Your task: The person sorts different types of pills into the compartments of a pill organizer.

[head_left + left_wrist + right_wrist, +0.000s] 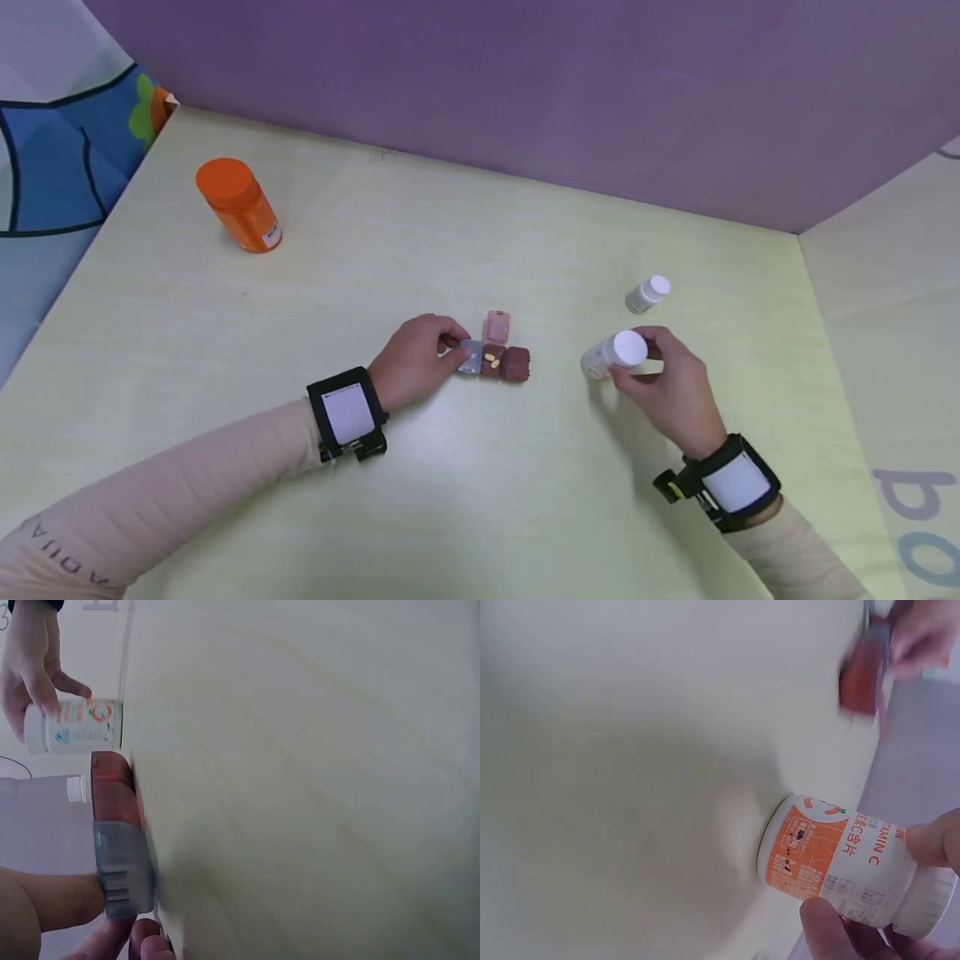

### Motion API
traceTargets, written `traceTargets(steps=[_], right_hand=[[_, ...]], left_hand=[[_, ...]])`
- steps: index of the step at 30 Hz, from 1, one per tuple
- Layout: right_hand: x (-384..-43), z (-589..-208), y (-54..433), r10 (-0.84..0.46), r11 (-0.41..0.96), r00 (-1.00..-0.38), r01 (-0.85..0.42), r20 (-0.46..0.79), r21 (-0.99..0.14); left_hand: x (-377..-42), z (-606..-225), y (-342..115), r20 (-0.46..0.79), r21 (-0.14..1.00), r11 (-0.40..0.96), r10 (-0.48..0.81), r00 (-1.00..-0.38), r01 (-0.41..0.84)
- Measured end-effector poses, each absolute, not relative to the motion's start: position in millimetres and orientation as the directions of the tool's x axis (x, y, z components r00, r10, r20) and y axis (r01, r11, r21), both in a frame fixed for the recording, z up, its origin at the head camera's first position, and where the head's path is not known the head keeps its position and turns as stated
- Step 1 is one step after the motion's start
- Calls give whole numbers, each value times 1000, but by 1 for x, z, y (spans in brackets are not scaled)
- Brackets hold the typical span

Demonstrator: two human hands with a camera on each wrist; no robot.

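While the left hand [418,358] is pinching a small pill organizer [116,801] on a pale wooden table [375,233], the right hand [678,400] is gripping a white vitamin C bottle [832,855] around its upper part, just below and beside its white cap [630,348]. Taking the organizer as the clock's center, with twelve pointing away from the person, the left hand is reaching in from nine o'clock, its thumb and fingers closing on the translucent grey compartment [472,357]. Beside that, the middle compartment is holding two pale yellow pills [490,357], its pink lid [498,327] lying flipped back toward twelve. A dark red compartment [516,365] is sitting covered at three o'clock. Farther out at three o'clock, the vitamin C bottle is standing upright, its label showing orange and white. A smaller white bottle [648,294] is resting at two o'clock, near it. Well apart, at ten o'clock, an orange bottle [240,204] with an orange cap is standing. Beyond the table's far edge, a purple panel [525,100] is rising.
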State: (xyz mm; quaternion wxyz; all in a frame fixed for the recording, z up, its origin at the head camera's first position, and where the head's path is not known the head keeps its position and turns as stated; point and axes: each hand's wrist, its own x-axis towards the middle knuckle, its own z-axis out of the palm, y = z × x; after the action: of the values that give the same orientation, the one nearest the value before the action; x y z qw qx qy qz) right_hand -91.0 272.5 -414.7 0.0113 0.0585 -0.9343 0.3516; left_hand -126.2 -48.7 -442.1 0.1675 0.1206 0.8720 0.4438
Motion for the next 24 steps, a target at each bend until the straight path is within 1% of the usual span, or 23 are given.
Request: traceTargets(steps=[4, 7, 10, 14, 24], right_hand=[[-109, -413, 294, -12, 799, -997, -56, 77, -599], [-118, -411, 307, 54, 829, -997, 11, 60, -559], [-125, -411, 315, 94, 839, -995, 55, 45, -542], [-128, -414, 319, 113, 833, -993, 70, 45, -548], [-133, -420, 315, 107, 828, -991, 48, 74, -558]], left_hand=[[-127, -441, -49, -202, 809, 585, 356, -912, 50], [-127, -440, -49, -207, 810, 585, 354, -912, 43], [-128, -441, -49, -208, 811, 584, 352, -912, 41], [-128, -441, -49, -208, 811, 584, 355, -911, 42], [-130, -441, -50, -203, 812, 582, 357, -912, 47]])
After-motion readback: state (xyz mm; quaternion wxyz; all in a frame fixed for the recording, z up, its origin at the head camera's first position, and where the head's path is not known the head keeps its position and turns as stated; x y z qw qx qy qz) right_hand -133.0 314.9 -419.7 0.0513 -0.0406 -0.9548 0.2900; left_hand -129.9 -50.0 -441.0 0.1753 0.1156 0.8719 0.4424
